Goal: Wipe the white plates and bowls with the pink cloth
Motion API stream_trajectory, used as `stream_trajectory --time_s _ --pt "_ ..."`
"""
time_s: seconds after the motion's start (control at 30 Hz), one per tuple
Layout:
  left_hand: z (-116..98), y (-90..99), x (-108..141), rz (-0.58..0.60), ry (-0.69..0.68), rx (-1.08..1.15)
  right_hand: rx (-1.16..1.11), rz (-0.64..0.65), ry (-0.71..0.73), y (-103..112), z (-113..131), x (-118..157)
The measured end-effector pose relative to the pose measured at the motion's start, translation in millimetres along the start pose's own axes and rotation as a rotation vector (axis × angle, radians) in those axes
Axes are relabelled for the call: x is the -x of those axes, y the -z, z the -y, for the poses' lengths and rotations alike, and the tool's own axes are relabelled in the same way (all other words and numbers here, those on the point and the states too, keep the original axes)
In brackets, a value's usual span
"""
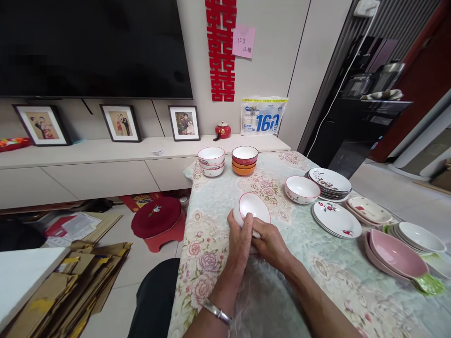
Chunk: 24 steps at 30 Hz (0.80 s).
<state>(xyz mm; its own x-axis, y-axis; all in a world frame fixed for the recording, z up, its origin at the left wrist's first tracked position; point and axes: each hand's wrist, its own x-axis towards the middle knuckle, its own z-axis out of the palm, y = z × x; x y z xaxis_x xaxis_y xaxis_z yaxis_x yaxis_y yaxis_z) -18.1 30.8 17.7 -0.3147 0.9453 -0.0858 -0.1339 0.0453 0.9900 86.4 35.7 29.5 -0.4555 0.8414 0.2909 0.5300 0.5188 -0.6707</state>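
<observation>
A white bowl with a thin red rim (256,206) is tilted above the tablecloth, its inside facing up. My left hand (239,237) is closed around the bowl's near left side, thumb upright against it. Against the bowl's near right side, my right hand (274,240) grips with its fingers curled beside the left thumb. A small whitish patch shows under the right fingers; whether it is cloth or part of the bowl I cannot tell. Beyond the hands stand a stack of white red-rimmed bowls (211,164) and a stack of red and orange bowls (244,164).
On the right lie a single bowl (298,195), dark-edged plates (331,180), flowered plates (334,223), squarish dishes (369,210), pink leaf-handled dishes (394,253) and white bowls (421,234). A red stool (158,218) and flattened cardboard (70,286) are at the left.
</observation>
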Motion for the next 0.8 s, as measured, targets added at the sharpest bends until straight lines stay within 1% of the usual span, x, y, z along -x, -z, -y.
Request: stream_trajectory --time_s 0.07,0.13,0.17,0.23,0.33,0.43,0.5,0.53,0.6,0.67,0.7,0.73,0.77,0.8 --pt "2.8 2.3 -3.7 -0.031 0.010 0.017 0.029 0.059 0.070 1.9 1.6 -1.2" --pt "6.4 4.6 -7.7 -0.060 -0.001 0.043 0.110 0.121 0.130 6.0 1.0 -1.7" --pt "8.1 5.5 -9.2 -0.071 -0.011 0.055 0.165 0.147 0.146 8.3 -0.3 -1.5" --pt "10.2 6.7 -10.9 -0.081 -0.032 0.069 0.294 0.173 0.128 12.5 -5.1 -0.7" --pt "9.3 7.6 -10.9 -0.081 -0.065 0.056 0.445 0.155 0.052 17.2 -13.8 0.9" --pt "4.7 8.9 -10.2 -0.091 -0.102 0.005 0.468 0.096 0.026 23.0 -20.5 1.8" --pt "0.7 9.7 -9.7 -0.100 -0.113 -0.029 0.412 0.004 0.004 28.5 -26.2 2.2" --pt "-1.3 9.9 -9.3 -0.105 -0.119 -0.046 0.370 -0.077 -0.025 31.5 -30.1 2.2" --pt "-4.9 9.6 -7.8 -0.123 -0.152 -0.090 0.273 -0.290 -0.116 36.8 -39.9 2.0" --pt "-7.3 7.8 -5.1 -0.137 -0.222 -0.166 0.158 -0.513 -0.215 40.4 -48.3 1.5" --pt "-7.8 6.4 -3.5 -0.137 -0.266 -0.210 0.102 -0.597 -0.247 41.4 -50.0 1.2" --pt "-7.8 4.9 -1.9 -0.129 -0.313 -0.251 0.055 -0.654 -0.251 41.8 -49.3 1.1" --pt "-7.3 3.4 -0.4 -0.113 -0.360 -0.288 0.024 -0.688 -0.226 41.6 -45.8 1.3" --pt "-6.2 1.9 0.8 -0.093 -0.408 -0.319 0.013 -0.695 -0.169 40.9 -39.6 1.8"
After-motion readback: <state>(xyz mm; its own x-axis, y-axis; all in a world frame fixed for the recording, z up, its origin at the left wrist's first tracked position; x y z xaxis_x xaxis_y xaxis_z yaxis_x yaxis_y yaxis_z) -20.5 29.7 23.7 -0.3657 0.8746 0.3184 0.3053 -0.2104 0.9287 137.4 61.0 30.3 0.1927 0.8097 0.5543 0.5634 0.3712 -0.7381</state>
